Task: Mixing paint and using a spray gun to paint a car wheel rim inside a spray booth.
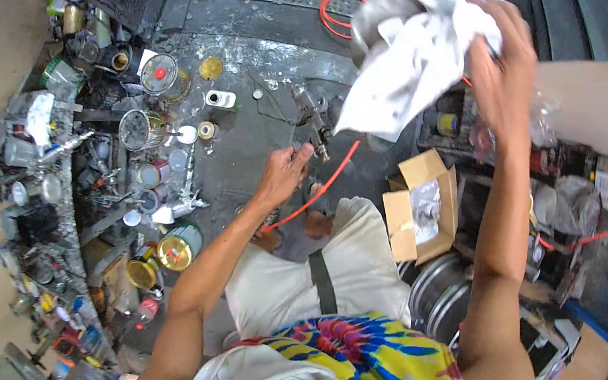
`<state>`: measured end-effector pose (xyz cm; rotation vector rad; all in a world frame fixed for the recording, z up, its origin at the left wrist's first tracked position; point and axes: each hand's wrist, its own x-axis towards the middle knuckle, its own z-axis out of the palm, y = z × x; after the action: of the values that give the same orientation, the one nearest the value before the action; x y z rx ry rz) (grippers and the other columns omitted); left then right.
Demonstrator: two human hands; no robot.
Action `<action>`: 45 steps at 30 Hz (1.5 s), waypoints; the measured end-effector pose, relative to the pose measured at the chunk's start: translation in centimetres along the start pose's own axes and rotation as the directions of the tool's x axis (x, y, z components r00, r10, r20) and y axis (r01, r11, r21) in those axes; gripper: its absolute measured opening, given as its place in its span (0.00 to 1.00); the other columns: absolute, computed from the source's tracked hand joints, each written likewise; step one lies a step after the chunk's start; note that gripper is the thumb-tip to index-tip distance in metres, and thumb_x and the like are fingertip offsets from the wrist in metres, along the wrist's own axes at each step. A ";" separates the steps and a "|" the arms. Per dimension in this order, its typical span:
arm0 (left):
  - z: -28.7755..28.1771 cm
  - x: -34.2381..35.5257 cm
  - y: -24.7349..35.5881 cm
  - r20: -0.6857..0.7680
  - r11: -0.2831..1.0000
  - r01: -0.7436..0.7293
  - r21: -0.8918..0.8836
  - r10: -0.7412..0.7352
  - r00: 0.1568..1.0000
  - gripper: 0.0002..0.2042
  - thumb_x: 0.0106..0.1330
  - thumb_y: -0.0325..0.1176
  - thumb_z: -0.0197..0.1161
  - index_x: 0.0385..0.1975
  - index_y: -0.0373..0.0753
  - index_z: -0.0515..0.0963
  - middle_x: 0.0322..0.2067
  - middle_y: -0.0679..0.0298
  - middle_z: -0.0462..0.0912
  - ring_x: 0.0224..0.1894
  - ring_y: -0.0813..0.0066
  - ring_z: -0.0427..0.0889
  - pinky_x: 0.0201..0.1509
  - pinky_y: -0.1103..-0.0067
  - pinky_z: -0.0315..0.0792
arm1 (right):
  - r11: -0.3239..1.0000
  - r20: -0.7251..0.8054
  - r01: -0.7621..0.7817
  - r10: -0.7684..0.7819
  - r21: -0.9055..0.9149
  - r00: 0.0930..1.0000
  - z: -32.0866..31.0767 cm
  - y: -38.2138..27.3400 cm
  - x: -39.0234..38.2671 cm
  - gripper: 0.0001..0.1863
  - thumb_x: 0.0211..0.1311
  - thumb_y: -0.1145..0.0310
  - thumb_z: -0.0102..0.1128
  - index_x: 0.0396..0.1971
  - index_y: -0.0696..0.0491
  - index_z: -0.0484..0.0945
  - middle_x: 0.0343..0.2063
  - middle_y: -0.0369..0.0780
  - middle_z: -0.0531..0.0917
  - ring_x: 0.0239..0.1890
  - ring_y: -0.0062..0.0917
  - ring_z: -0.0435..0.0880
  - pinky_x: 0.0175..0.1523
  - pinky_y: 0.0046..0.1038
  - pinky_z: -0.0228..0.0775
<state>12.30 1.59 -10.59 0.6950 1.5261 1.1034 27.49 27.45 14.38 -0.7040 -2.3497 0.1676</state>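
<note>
My right hand (506, 67) is raised at the upper right, fingers closed around a bunched white cloth (413, 55) with grey smudges. Its loose end hangs down to the left and is slightly blurred. Lower and nearer to me, my left hand (283, 177) is curled closed at a metal spray gun (313, 117), whose body points away from me. Part of the grip is hidden by the fingers. A red hose (327, 188) curves down beside this hand and passes behind my left forearm.
Paint cans (165, 76), bottles and jars crowd the left side beside a cluttered shelf (75, 219). An open cardboard box (421, 207) with clear plastic inside stands right of my knees, near stacked metal buckets (444, 296). A red hose coil (338, 13) lies ahead.
</note>
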 end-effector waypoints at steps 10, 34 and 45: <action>4.2 -8.6 13.9 0.195 0.998 0.068 0.018 -0.070 0.978 0.35 0.64 0.72 0.47 0.16 0.40 0.68 0.13 0.68 0.68 0.16 0.80 0.70 0.20 0.81 0.62 | 0.400 0.865 -0.894 0.357 0.201 0.354 -7.3 1.5 -5.5 0.28 0.65 0.51 0.56 0.56 0.57 0.76 0.50 0.41 0.82 0.51 0.24 0.77 0.57 0.28 0.68; 6.6 12.3 32.7 0.693 0.921 0.295 0.255 -0.386 0.609 0.32 0.72 0.66 0.40 0.21 0.41 0.64 0.12 0.69 0.61 0.13 0.79 0.61 0.20 0.77 0.63 | -0.832 0.631 0.053 0.459 0.553 0.625 -2.4 7.9 -7.2 0.19 0.71 0.58 0.51 0.55 0.53 0.77 0.48 0.37 0.84 0.47 0.28 0.85 0.51 0.40 0.80; 5.7 23.1 36.6 0.665 0.940 0.267 0.211 -0.338 0.666 0.32 0.68 0.68 0.48 0.20 0.40 0.68 0.14 0.70 0.63 0.15 0.81 0.62 0.20 0.79 0.62 | -0.463 0.468 -0.076 0.881 0.883 0.075 -1.0 13.4 1.7 0.16 0.70 0.59 0.54 0.50 0.53 0.79 0.40 0.39 0.86 0.39 0.23 0.86 0.41 0.29 0.82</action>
<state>7.35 38.01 13.05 0.7714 0.9777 0.4169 32.97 39.64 12.11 -1.0865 -0.1219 1.6272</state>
